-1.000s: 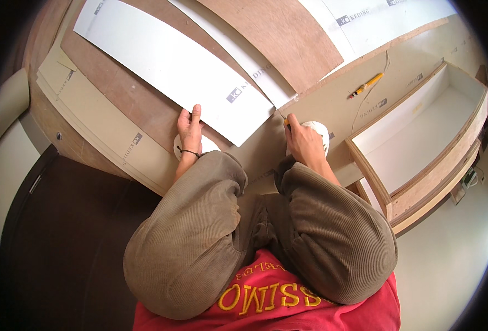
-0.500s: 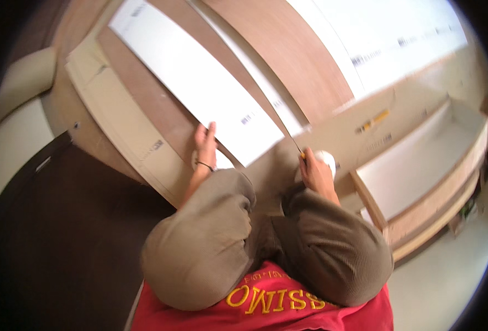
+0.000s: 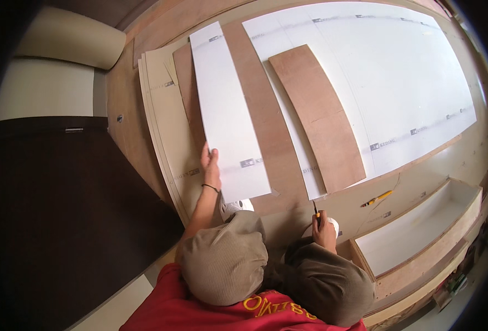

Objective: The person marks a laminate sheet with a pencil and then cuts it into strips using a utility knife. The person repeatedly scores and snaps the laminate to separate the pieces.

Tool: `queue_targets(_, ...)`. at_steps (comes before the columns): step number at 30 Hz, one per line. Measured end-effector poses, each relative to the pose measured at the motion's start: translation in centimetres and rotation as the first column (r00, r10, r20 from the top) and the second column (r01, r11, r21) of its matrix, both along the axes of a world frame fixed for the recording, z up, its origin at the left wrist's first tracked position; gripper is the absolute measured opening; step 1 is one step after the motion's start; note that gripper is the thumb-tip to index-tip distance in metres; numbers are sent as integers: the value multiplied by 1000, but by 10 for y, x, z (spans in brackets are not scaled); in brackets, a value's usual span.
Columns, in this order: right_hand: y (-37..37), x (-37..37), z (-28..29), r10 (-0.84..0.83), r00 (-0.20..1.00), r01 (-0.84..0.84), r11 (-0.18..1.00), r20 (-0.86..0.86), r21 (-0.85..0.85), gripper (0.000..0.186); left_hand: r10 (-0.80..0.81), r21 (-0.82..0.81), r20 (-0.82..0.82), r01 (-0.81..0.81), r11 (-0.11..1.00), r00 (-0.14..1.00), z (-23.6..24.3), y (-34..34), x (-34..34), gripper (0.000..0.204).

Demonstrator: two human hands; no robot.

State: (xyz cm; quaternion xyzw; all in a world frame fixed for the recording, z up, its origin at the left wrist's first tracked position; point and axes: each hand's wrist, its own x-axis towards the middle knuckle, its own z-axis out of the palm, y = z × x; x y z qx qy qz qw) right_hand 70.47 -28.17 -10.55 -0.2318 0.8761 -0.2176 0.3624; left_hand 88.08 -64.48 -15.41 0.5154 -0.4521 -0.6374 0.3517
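Note:
A long white laminate strip [image 3: 230, 116] lies at a slant over brown board, its near end pointing toward me. My left hand [image 3: 211, 168] grips its left edge near that end, thumb on top and fingers partly hidden beneath. Low on the right, my right hand [image 3: 324, 231] is closed around a utility knife [image 3: 317, 214] with a black and yellow handle. Its thin dark blade points away from me, close to the near corner of a large white sheet [image 3: 409, 88]. A brown wood strip [image 3: 318, 118] rests on top of that sheet.
Beige sheets [image 3: 158, 116] are layered at the left, beside a dark brown panel [image 3: 62, 209]. A second yellow utility knife [image 3: 377, 198] lies right of my right hand. A shallow white-lined wooden box [image 3: 420, 231] stands at the right. A beige roll [image 3: 70, 36] lies far left.
The view has turned and shows more of the sheets. The gap between the white strip and the large sheet has widened near me. Both hands keep their holds.

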Motion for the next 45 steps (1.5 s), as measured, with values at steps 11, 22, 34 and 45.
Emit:
queue_targets(11, -2, 1, 8, -30, 999, 29, 999, 24, 37, 22, -4, -115, 35, 8, 993, 999, 50, -81, -12, 53)
queue_targets(22, -2, -5, -1, -6, 1000, 7, 996, -14, 86, 22, -244, 384, 107, 186, 904, 964, -6, -165, -24, 52)
queue_targets(34, -6, -3, -1, -56, 998, 60, 989, -37, 138, 21, -105, -222, -230, 53, 974, 967, 35, -192, -52, 57)
queue_targets(45, -17, 2, 3, -93, 996, 93, 981, -6, 168, 23, -165, -264, -253, 96, 960, 953, 107, -380, -90, 48)
